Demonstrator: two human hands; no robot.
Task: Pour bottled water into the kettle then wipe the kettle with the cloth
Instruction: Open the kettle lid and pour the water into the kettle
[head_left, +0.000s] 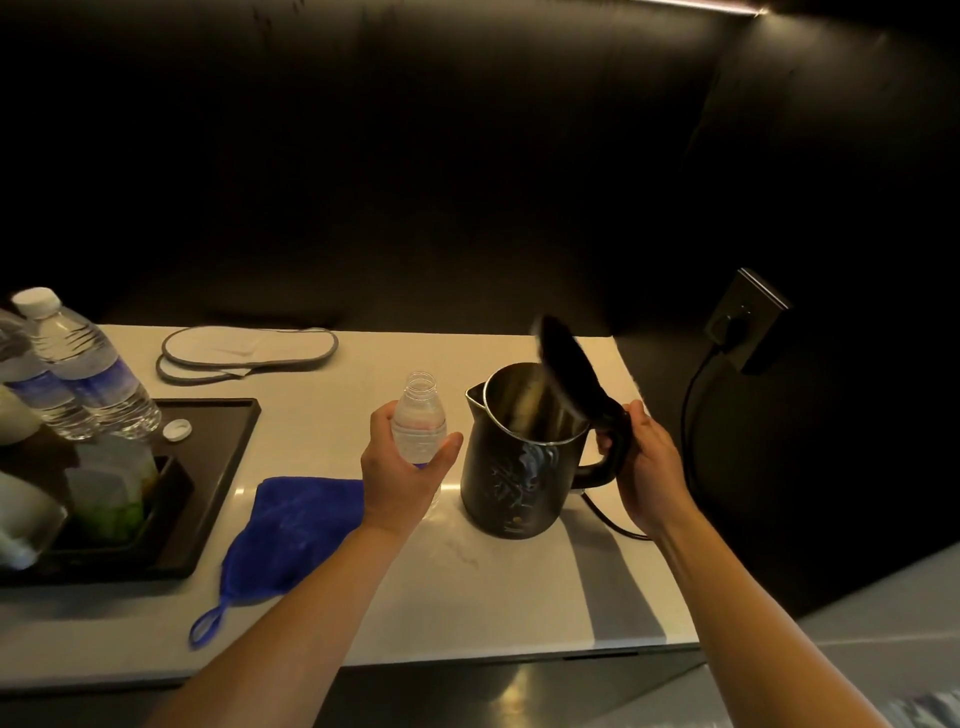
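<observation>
Risk: water spilling onto the counter (519, 582) or cord (613, 525) if the bottle (420, 421) is tipping short of the kettle (514, 467) mouth.
Left hand (405, 467) is gripping the uncapped bottle, some water inside.
Right hand (647, 457) is clasping the kettle handle; lid (566, 364) standing open, contents hidden.
Cloth (296, 525) is lying beside, unused.

counter (519, 587) | kettle (511, 478) | cloth (291, 525) | tray (218, 467) | slippers (244, 353)

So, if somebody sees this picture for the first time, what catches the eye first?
Probably the black kettle with its lid up at centre-right, the right hand on its handle. Beside it the left hand holds an uncapped bottle upright, and a blue cloth lies on the white counter.
</observation>
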